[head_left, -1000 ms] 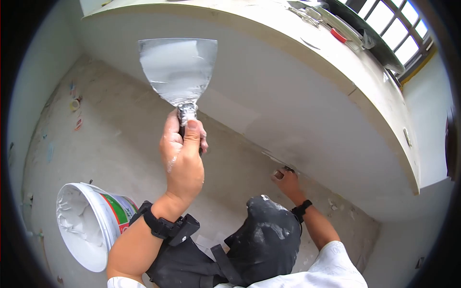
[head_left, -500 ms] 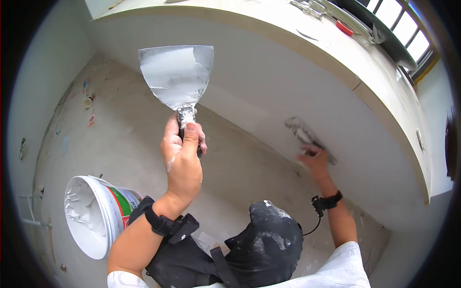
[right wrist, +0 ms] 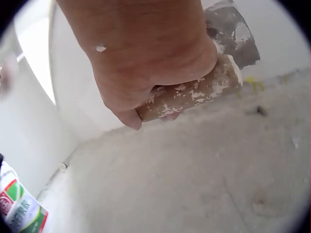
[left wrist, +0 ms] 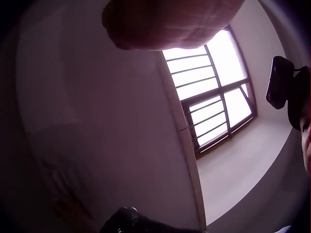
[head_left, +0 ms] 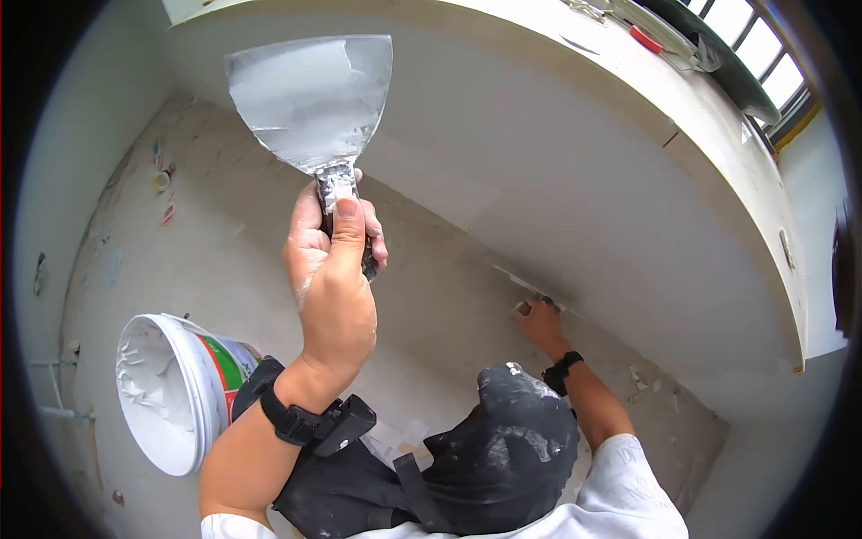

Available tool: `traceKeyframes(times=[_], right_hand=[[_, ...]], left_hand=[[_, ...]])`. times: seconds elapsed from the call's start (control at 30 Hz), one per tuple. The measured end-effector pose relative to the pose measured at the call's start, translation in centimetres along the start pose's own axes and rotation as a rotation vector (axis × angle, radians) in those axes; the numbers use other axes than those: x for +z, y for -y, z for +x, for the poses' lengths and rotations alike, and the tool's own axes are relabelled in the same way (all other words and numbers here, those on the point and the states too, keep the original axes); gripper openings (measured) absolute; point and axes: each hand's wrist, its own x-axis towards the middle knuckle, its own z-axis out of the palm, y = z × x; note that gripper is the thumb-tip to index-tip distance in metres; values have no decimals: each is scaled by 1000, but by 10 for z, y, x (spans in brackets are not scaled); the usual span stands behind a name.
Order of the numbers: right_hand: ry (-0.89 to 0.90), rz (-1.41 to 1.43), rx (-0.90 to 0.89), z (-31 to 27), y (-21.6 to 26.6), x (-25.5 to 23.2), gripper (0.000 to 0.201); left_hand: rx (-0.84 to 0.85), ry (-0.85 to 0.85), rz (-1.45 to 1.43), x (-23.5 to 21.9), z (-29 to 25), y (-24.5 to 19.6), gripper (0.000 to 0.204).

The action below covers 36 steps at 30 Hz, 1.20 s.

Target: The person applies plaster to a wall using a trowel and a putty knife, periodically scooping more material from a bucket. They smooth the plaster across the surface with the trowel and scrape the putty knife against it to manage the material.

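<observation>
In the head view the left hand (head_left: 332,260) grips a wide putty knife (head_left: 314,103) by its dark handle, blade up and smeared with white paste. Low at the wall's foot, the right hand (head_left: 540,325) holds a trowel. The right wrist view shows that hand (right wrist: 150,63) curled round a paste-spotted round handle (right wrist: 194,94), the trowel's grey blade (right wrist: 235,36) at the wall (right wrist: 279,43). The left wrist view has only part of the left hand (left wrist: 170,22) at its top; the knife is out of that frame.
A bucket of white paste (head_left: 191,395) stands tilted on the floor at the left. Overhead runs a ledge (head_left: 575,58) with a red-handled tool (head_left: 646,39) and other items, beside a barred window (head_left: 763,54). Small scraps (head_left: 162,181) lie on the floor.
The right hand and trowel went up the wall, then came back down to its foot. The left hand has lifted the putty knife slightly and shifted it left.
</observation>
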Motion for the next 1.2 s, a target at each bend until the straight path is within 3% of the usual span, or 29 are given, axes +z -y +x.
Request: traceKeyframes(times=[0.1,0.2,0.33,0.43,0.5,0.53,0.6,0.67,0.77,0.87,0.93,0.97,1.1,1.2], right_hand=[[-98,0,103,6,-21,6,34],[-166,7,81,5,-11,-56,30],[-284,478,181,-12,29,-151,29],[-390,556,209,-30,45,-207,26],[-680,660,122,-45,44,-222,26],[-680,649,140,-55,36,-221,26],[-431,258,60,-67,11,-206,29],[-297,227,60,-72,-9,-156,27],[-267,117,-24,-66,-55,-75,31],[-184,-19,20,-54,-74,-41,32],[3,-21,206,-37,-81,-43,41],[8,-17,202,-36,-85,-46,41],[-94,266,232,-32,-73,-105,32],[-192,447,205,-36,-34,-166,27]], left_hand=[[40,-13,24,1,-6,-13,35],[35,-47,30,0,-5,-14,37],[-2,-16,-1,-3,2,-4,36],[-25,-17,-1,-2,6,6,35],[-38,-8,-9,-2,9,9,35],[-36,4,-11,-3,9,11,34],[-38,11,-45,-2,11,13,34],[-21,12,-27,-1,11,10,34],[-14,-4,-4,-1,7,6,34],[-7,-11,35,-8,3,-1,33],[-4,-10,45,-8,0,-4,33],[3,-21,61,-8,-1,-5,33],[-1,-39,93,-4,-1,-4,34],[-7,-9,102,-11,2,2,33]])
